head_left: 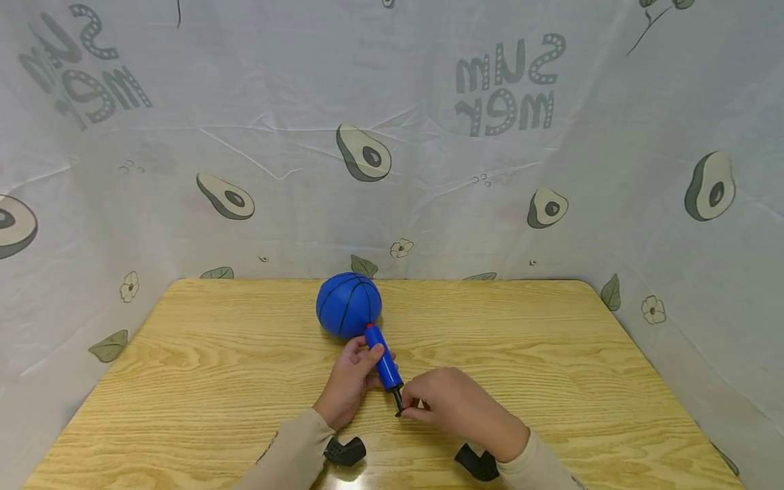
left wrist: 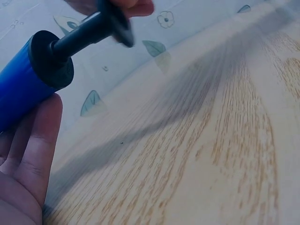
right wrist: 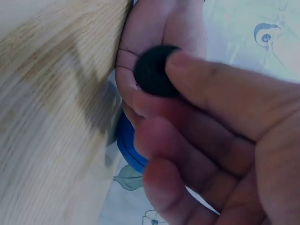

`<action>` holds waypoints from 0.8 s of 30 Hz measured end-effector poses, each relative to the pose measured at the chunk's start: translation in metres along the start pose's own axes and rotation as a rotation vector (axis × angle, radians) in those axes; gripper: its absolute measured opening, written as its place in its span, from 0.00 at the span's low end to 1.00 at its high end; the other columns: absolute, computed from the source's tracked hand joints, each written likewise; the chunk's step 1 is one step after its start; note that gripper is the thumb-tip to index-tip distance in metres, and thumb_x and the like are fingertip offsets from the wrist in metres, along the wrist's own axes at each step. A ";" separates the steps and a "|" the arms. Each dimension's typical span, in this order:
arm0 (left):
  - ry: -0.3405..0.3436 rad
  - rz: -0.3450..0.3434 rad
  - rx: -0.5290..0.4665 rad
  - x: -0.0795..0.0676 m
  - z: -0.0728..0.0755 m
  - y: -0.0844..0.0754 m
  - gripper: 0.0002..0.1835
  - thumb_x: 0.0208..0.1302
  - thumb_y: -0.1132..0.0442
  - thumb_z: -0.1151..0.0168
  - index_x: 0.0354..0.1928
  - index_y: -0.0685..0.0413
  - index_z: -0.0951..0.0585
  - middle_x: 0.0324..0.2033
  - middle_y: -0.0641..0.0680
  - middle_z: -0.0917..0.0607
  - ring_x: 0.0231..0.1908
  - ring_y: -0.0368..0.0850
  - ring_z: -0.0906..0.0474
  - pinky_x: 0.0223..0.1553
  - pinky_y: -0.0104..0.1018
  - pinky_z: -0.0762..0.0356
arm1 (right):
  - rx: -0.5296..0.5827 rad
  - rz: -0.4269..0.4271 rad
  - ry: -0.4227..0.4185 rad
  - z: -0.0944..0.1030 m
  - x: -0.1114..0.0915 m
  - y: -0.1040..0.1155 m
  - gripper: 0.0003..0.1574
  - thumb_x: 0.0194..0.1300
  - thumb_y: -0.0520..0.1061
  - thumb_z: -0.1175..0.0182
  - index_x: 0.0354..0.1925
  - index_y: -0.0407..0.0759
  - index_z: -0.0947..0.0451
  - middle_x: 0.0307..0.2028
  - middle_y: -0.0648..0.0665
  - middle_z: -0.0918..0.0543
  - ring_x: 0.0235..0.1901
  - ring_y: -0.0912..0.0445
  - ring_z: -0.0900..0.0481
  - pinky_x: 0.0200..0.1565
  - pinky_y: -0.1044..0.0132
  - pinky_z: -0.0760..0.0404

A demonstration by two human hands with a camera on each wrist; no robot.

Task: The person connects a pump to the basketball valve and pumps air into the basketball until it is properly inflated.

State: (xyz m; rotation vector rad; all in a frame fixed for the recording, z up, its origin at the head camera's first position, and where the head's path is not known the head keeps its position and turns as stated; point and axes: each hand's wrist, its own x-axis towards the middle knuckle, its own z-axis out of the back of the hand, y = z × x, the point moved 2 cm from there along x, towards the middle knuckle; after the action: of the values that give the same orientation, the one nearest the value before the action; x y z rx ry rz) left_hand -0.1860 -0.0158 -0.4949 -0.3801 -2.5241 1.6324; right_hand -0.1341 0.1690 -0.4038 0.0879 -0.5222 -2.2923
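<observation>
A blue hand pump (head_left: 384, 361) with a black handle slants toward me, its red tip at the underside of a blue ball (head_left: 348, 304) with black lines. My left hand (head_left: 352, 381) grips the pump's barrel, thumb on top. In the left wrist view the barrel (left wrist: 21, 84) rests in the curled fingers, and its black rod runs out to the round handle end (left wrist: 116, 23). My right hand (head_left: 456, 405) pinches that handle between thumb and fingers. The right wrist view shows the thumb pressed on the black handle disc (right wrist: 157, 70), with the left hand behind it.
The wooden table (head_left: 245, 367) spreads out on both sides of the hands. A pale curtain (head_left: 294, 156) printed with avocados hangs behind its far edge. Black wrist devices (head_left: 346, 451) sit by both sleeves.
</observation>
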 end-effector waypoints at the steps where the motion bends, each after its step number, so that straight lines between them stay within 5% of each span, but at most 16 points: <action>1: 0.002 0.000 0.000 0.000 0.000 0.000 0.25 0.80 0.58 0.44 0.67 0.66 0.39 0.54 0.68 0.17 0.50 0.56 0.14 0.46 0.41 0.13 | 0.003 0.006 0.019 0.000 0.000 0.000 0.08 0.65 0.47 0.26 0.29 0.54 0.16 0.26 0.65 0.19 0.22 0.74 0.31 0.26 0.78 0.30; 13: -0.003 -0.001 -0.011 0.001 0.000 0.001 0.25 0.81 0.57 0.45 0.67 0.65 0.39 0.54 0.67 0.17 0.50 0.56 0.14 0.45 0.40 0.14 | 0.073 0.087 0.201 -0.005 -0.007 0.001 0.18 0.62 0.42 0.28 0.27 0.57 0.27 0.23 0.62 0.28 0.22 0.72 0.35 0.25 0.79 0.35; 24: -0.010 0.001 -0.011 0.002 0.003 0.001 0.25 0.81 0.57 0.45 0.67 0.64 0.39 0.53 0.66 0.17 0.49 0.53 0.14 0.45 0.39 0.14 | 0.061 0.058 0.165 -0.005 -0.003 0.002 0.14 0.67 0.47 0.28 0.27 0.58 0.23 0.25 0.67 0.27 0.24 0.72 0.31 0.28 0.78 0.30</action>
State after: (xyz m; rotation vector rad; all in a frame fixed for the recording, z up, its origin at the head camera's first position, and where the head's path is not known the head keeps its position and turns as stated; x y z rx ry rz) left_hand -0.1880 -0.0174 -0.4968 -0.3754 -2.5414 1.6256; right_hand -0.1291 0.1682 -0.4079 0.2855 -0.5028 -2.1899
